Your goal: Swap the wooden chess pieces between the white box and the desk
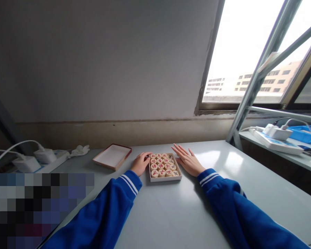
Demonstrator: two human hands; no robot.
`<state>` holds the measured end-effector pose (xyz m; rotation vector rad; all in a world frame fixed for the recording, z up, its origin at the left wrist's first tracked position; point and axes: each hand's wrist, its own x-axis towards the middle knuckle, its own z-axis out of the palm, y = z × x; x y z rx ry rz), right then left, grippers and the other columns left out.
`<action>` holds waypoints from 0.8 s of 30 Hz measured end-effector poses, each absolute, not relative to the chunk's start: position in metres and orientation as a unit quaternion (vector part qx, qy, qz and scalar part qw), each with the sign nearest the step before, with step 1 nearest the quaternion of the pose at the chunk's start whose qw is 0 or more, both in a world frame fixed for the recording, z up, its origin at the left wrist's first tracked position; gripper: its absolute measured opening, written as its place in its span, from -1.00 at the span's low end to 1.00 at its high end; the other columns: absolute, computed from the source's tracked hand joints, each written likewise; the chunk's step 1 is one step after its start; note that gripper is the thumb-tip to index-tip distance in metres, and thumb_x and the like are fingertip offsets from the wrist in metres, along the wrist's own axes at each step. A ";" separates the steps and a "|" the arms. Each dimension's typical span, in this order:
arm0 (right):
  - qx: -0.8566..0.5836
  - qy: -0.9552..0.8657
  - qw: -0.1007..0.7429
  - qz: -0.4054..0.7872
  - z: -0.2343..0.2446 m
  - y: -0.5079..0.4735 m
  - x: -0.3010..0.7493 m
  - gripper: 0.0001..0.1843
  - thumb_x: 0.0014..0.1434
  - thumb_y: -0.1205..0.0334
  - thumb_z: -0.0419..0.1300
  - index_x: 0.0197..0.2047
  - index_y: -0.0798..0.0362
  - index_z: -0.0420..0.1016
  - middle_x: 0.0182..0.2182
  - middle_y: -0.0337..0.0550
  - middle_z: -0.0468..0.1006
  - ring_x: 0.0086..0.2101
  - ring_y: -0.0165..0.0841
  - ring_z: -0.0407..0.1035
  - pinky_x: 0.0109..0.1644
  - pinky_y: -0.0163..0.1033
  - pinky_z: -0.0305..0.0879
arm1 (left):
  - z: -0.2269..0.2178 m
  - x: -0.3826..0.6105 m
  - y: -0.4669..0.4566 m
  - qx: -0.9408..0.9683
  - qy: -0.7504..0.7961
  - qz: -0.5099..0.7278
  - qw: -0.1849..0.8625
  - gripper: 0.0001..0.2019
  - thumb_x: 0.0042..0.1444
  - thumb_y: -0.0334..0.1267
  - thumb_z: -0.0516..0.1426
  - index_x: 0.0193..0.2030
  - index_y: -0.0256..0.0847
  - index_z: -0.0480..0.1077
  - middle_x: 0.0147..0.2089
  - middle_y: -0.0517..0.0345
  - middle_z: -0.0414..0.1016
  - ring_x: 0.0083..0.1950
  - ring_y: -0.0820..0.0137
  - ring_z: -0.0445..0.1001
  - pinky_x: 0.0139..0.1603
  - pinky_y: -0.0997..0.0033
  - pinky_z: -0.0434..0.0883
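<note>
A shallow white-walled box [166, 179] lies on the table in front of me. Inside it, round wooden Chinese chess pieces [161, 166] stand in rows, most with red characters and a few at the right with dark ones. My left hand [141, 163] is at the box's left side, its fingertips at the far left corner and its thumb apart from the index finger. On the other side, my right hand [188, 160] lies flat with fingers spread, close to the box's right edge. Neither hand visibly grips a piece.
The upturned box lid [112, 156] lies left of my left hand. Power strips with white plugs [45, 155] and cables sit at the far left, near a crumpled white item [79, 150]. At right are a metal post [248, 93], another power strip [277, 141] and a blue tray [304, 134].
</note>
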<state>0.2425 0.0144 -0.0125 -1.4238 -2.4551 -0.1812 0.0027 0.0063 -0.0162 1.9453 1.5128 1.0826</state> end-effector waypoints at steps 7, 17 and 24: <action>-0.481 -0.865 0.145 -0.003 -0.020 0.029 0.254 -0.53 0.23 0.21 -0.27 0.14 0.14 0.13 0.17 -0.02 0.03 0.16 -0.29 -0.15 0.18 -0.05 -0.07 | -0.014 0.003 0.005 0.710 0.540 0.389 0.229 -0.71 0.04 -0.41 -0.05 -0.10 -0.33 0.34 -0.09 -0.02 0.38 -0.04 0.35 0.31 0.04 0.34 0.22; -0.568 -0.809 0.154 -0.021 -0.031 0.052 0.324 -0.54 0.18 0.28 -0.23 0.11 0.11 0.19 0.15 0.00 0.07 0.13 -0.27 -0.05 0.14 -0.02 0.02 | -0.016 0.002 0.006 0.712 0.542 0.387 0.221 -0.71 0.03 -0.41 -0.04 -0.10 -0.29 0.34 -0.08 0.00 0.38 -0.03 0.36 0.31 0.04 0.36 0.23; -0.653 -0.745 0.118 -0.057 -0.032 0.054 0.376 -0.54 0.13 0.32 -0.24 0.05 -0.02 0.26 0.12 -0.06 0.15 0.11 -0.20 0.02 0.04 0.19 0.05 | -0.014 0.003 0.005 0.714 0.544 0.386 0.214 -0.72 0.02 -0.42 -0.04 -0.14 -0.24 0.35 -0.10 0.03 0.39 -0.04 0.37 0.32 0.04 0.35 0.24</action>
